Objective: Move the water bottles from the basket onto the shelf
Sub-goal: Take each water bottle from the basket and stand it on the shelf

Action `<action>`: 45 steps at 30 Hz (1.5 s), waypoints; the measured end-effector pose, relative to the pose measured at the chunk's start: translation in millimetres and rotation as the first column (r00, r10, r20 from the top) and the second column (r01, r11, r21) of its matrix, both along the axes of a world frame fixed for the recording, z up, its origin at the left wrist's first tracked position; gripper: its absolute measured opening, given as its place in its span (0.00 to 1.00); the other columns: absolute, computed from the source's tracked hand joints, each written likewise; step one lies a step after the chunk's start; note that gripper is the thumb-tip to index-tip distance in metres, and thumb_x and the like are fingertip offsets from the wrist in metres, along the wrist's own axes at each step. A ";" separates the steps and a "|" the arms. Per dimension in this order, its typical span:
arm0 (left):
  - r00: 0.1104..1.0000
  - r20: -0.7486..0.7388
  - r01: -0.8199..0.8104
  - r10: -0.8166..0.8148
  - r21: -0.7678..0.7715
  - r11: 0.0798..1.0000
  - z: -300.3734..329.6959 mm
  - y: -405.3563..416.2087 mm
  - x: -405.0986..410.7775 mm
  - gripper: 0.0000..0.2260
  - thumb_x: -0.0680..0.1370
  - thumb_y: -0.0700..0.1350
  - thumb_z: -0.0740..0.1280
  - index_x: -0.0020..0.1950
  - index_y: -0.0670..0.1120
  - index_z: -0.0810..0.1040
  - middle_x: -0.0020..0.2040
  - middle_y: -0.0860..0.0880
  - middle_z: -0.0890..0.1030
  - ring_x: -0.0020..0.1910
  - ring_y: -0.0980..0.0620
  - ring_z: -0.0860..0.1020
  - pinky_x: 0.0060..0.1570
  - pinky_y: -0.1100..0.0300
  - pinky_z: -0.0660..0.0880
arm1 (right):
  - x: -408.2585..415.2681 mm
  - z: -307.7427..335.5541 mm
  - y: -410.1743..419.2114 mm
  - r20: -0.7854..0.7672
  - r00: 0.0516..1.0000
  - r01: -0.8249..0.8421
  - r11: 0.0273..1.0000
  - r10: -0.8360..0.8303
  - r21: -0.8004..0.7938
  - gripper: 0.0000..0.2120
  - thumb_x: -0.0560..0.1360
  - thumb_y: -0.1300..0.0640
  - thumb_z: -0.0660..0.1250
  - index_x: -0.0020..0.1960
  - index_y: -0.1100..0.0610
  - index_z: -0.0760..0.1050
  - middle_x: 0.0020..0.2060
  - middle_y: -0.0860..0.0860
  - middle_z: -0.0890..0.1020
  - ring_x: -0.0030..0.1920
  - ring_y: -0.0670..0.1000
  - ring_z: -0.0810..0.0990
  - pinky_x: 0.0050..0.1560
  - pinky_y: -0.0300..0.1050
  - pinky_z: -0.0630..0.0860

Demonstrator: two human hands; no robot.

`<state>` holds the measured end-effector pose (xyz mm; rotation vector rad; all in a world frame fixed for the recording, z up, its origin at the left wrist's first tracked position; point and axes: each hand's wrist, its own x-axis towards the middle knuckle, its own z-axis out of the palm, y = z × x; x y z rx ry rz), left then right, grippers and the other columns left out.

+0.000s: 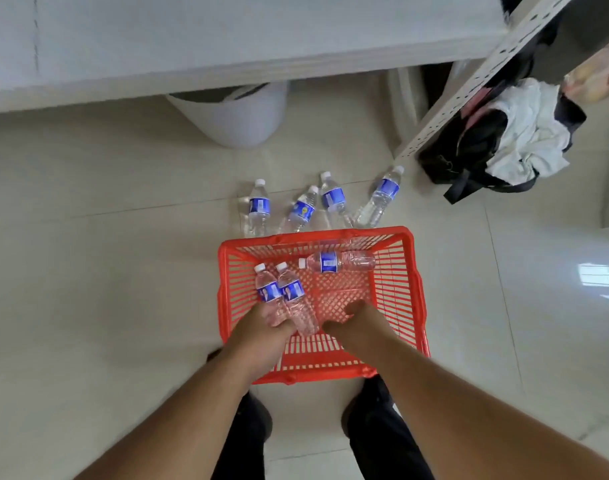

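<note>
**Two bottles under the left hand, one lying far**

In the red basket (396, 282), the left hand (261, 330) curls round two bottles (289, 296), caps pointing far. The right hand (355, 317), loosely curled and holding nothing, sits nearest the third bottle (337, 261), lying crosswise.

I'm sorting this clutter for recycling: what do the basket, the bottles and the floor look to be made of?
The red basket looks like moulded plastic with a slight sheen: its walls and base are a slotted lattice. The water bottles look like thin clear plastic with white caps and glossy blue labels; the floor shows through them. The floor seems to be glazed tile: pale, with grout lines and a window reflection.
</note>
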<state>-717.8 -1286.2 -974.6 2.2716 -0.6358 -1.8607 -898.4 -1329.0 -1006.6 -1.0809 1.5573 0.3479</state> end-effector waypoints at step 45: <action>0.970 0.224 0.022 0.099 -0.482 0.876 355.9 -36.6 -48.5 0.18 0.76 0.52 0.72 0.64 0.49 0.78 0.57 0.53 0.82 0.52 0.56 0.80 0.52 0.60 0.73 | -37.9 354.6 -51.7 0.493 0.839 0.249 0.968 -0.230 0.029 0.19 0.62 0.52 0.80 0.50 0.61 0.86 0.51 0.64 0.87 0.46 0.58 0.85 0.61 0.59 0.80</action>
